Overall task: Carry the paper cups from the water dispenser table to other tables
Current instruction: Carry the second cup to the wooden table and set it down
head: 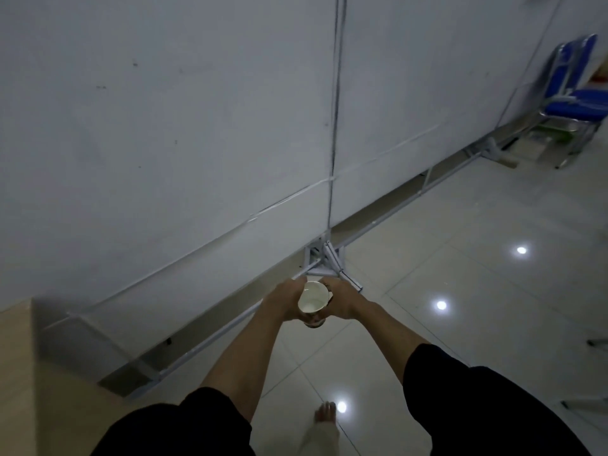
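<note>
A white paper cup (313, 298) is held out in front of me at centre frame, its open mouth facing the camera and its inside white. My left hand (285, 302) wraps its left side and my right hand (342, 301) its right side, both touching it. A darker printed base shows under the cup between the hands; whether that is a second cup I cannot tell. Both forearms are bare with black sleeves at the elbows. No table or water dispenser shows in the head view.
A white partition wall (197, 126) runs diagonally on the left, with metal feet (325, 264) jutting onto the glossy tiled floor (477, 291). Blue folding chairs (579, 93) stand at the far right. A bare foot (324, 413) is below. A beige surface (19, 373) sits lower left.
</note>
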